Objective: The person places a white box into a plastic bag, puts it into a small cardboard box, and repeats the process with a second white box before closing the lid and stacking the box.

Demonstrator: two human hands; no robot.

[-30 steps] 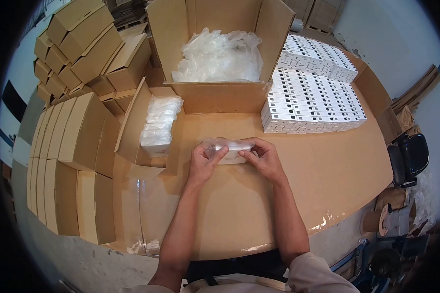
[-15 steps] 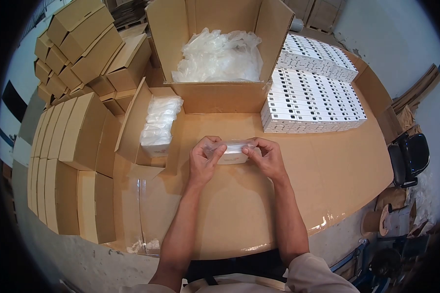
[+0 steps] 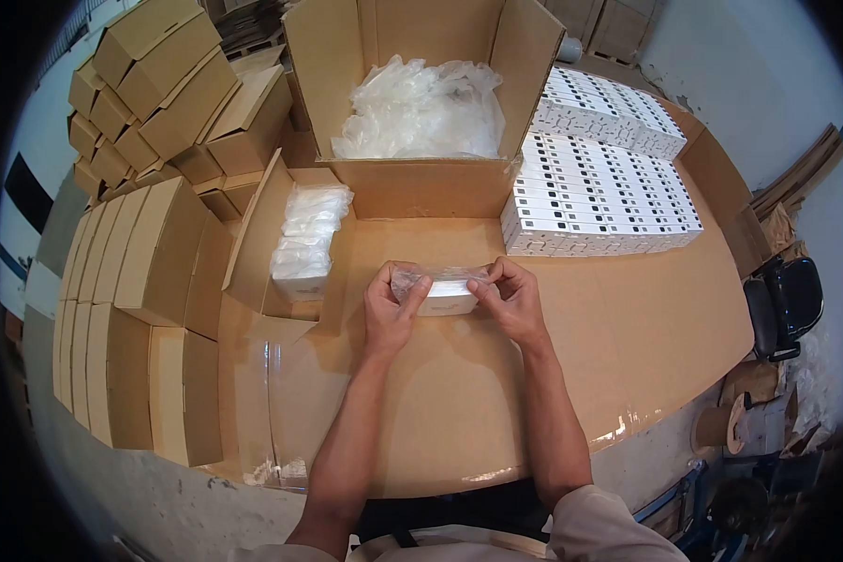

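White box [image 3: 451, 304] in a clear plastic bag [image 3: 406, 280] sits over the cardboard-covered table [image 3: 628, 328], between left hand [image 3: 390, 317] and right hand [image 3: 517, 307], both nearly closed and pinching the bag's ends, seemingly straightening film, where further smoothing would call for even tension.

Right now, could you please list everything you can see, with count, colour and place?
held box: one, white, plastic-wrapped, between the hands
wrapped boxes: several, white, in the small carton
small carton: one, brown, left
large carton: one, brown, far centre
plastic bags: many, clear, in the large carton
patterned boxes: many, white and black, far right
cardboard boxes: many, brown, left
table: one, brown surface, centre
chair: one, black, right
spool: one, brown, lower right
left hand, right hand: one each, bare, centre
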